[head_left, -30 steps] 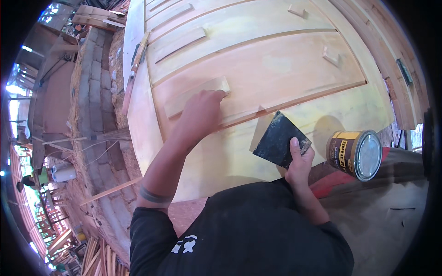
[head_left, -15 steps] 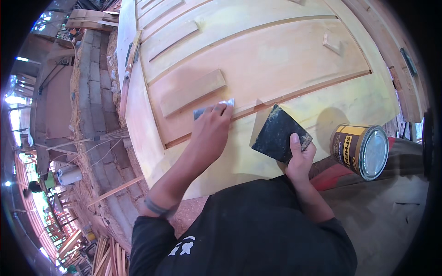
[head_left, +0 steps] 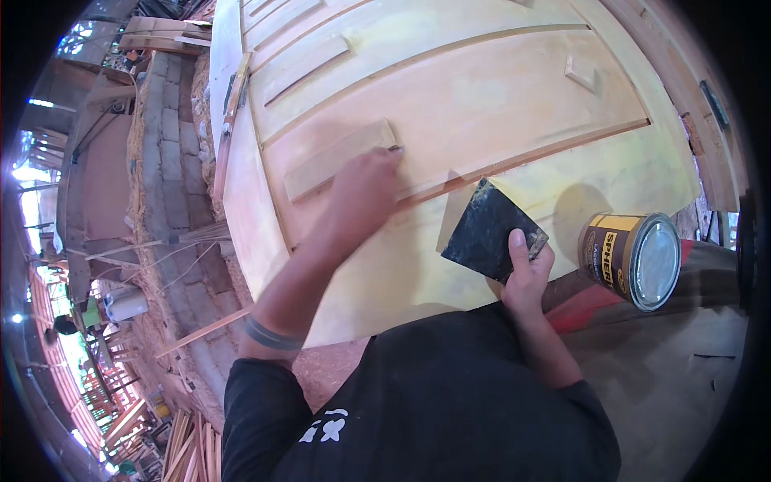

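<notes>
Fingers point(head_left: 385, 158) of your left hand point(head_left: 367, 181) pinch a mostly hidden blade point(head_left: 398, 148); right hand point(head_left: 526, 275) grips a dark plate point(head_left: 486, 234).
The wooden block point(head_left: 331, 161) lies just left of your nearer left hand, long axis slanting away rightward.

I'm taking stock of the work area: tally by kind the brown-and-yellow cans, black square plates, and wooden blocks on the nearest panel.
Brown-and-yellow can: 1
Black square plate: 1
Long wooden block: 1
Small wooden block: 1
Total: 4
</notes>
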{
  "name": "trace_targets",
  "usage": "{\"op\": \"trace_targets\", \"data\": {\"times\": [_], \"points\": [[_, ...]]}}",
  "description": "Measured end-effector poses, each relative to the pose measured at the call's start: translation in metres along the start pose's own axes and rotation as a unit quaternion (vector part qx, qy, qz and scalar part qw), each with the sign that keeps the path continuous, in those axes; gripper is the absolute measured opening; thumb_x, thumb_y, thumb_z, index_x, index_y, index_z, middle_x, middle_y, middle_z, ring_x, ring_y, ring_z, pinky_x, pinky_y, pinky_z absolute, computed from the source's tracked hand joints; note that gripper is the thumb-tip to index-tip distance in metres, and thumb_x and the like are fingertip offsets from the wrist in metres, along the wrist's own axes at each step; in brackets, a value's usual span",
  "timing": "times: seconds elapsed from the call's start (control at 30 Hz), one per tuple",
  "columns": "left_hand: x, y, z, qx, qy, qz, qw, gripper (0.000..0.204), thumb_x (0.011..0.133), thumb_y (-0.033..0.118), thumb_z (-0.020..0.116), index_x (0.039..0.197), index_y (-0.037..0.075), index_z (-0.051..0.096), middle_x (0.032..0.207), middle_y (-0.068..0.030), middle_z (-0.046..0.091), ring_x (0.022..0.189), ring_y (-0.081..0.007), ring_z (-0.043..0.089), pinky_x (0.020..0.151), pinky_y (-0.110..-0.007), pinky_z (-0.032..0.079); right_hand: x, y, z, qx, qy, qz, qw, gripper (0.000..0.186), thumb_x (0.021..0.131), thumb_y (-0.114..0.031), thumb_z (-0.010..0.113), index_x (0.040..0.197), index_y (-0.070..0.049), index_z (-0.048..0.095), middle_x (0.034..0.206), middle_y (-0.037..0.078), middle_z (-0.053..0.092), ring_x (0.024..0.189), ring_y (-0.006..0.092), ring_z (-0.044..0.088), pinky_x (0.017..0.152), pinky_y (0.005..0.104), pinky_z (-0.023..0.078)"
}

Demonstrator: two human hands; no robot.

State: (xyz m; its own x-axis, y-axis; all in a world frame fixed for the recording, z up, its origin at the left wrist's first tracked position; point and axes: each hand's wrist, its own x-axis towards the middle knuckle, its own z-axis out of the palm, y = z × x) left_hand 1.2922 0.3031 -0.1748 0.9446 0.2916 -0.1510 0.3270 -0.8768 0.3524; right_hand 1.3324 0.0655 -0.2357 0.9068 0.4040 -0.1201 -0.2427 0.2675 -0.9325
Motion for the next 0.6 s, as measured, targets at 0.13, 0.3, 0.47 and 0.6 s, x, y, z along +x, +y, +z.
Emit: {"op": "trace_targets", "data": {"times": [0.13, 0.3, 0.47, 0.6], "points": [[-0.038, -0.002, 0.034, 0.075, 0.094, 0.056, 0.991, 0.045, 0.072, -0.009, 0.050, 0.115, 0.000, 0.062, 0.117, -0.0154, 0.060, 0.106, -0.0332, 0.057, 0.092, -0.041, 0.045, -0.001, 0.001, -0.004, 0.005, -0.013, 0.001, 1.000, 0.024, 0.096, -0.014, 0.051, 0.105, 0.006, 0.060, 0.094, 0.005, 0.064, 0.084, 0.0098, 0.057, 0.077, 0.0250, 0.046], [-0.058, -0.012, 0.008, -0.025, -0.012, 0.103, 0.994, 0.048, 0.072, -0.012, 0.047, 0.115, 0.003, 0.062, 0.116, -0.0160, 0.061, 0.107, -0.0326, 0.057, 0.092, -0.042, 0.045, 0.001, 0.001, -0.006, -0.004, -0.025, -0.001, 1.000, 0.024, 0.095, -0.015, 0.053, 0.107, 0.005, 0.060, 0.098, 0.008, 0.065, 0.087, 0.0123, 0.060, 0.080, 0.0269, 0.047], [-0.029, -0.005, -0.033, -0.103, 0.005, -0.021, 0.994, 0.045, 0.073, -0.011, 0.045, 0.112, 0.001, 0.064, 0.103, -0.0230, 0.064, 0.098, -0.0386, 0.059, 0.090, -0.040, 0.045, 0.002, 0.002, -0.001, 0.015, -0.005, -0.009, 1.000, 0.023, 0.096, -0.013, 0.051, 0.107, 0.006, 0.060, 0.095, 0.006, 0.065, 0.087, 0.0107, 0.057, 0.079, 0.0259, 0.046], [-0.008, -0.002, -0.033, -0.045, 0.008, -0.008, 0.999, 0.041, 0.074, -0.005, 0.049, 0.112, 0.000, 0.063, 0.101, -0.0233, 0.064, 0.093, -0.0396, 0.060, 0.085, -0.041, 0.047, 0.002, 0.001, 0.000, 0.029, -0.009, -0.002, 1.000, 0.024, 0.096, -0.013, 0.051, 0.107, 0.007, 0.060, 0.096, 0.006, 0.065, 0.087, 0.0109, 0.058, 0.079, 0.0261, 0.046]]}}
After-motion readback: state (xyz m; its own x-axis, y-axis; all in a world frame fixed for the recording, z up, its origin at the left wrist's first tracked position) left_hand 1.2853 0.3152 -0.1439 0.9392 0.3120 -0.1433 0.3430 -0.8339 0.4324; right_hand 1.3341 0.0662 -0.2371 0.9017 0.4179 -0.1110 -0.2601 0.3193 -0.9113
